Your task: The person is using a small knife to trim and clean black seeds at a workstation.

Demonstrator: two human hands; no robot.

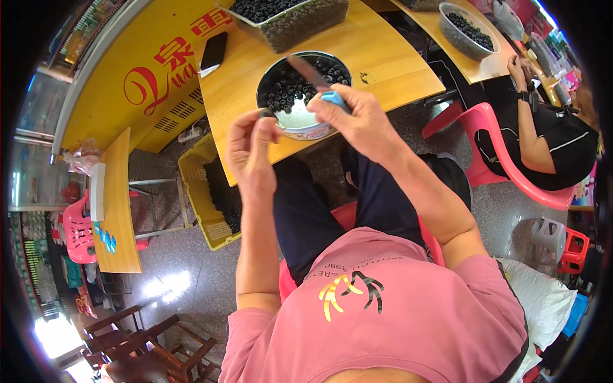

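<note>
Nearest to the camera is my own pink shirt [408, 306], and below it my dark trousers [306, 217] reach under the tabletop [393, 57], which is of yellow wood. My left grip [253, 153] is closed, thumb and fingertips together, on a small dark round piece [265, 113] near the rim of the bowl. My right grip [356, 120] is clamped on the blue handle of a knife [336, 100], and its blade points over the bowl [306, 133]. This bowl, white on its near side, stands near the edge and holds many dark round pieces. Behind it is a clear container [300, 27], also filled; a black phone [214, 50] lies at the left.

To the left rises a yellow panel [115, 70] with red lettering. On the grey speckled floor [185, 290] stand a yellow crate [203, 220] with dark pieces inside and brown wooden stools [156, 345]. At the right, a person [536, 137] in black sits on a pink chair [495, 159].
</note>
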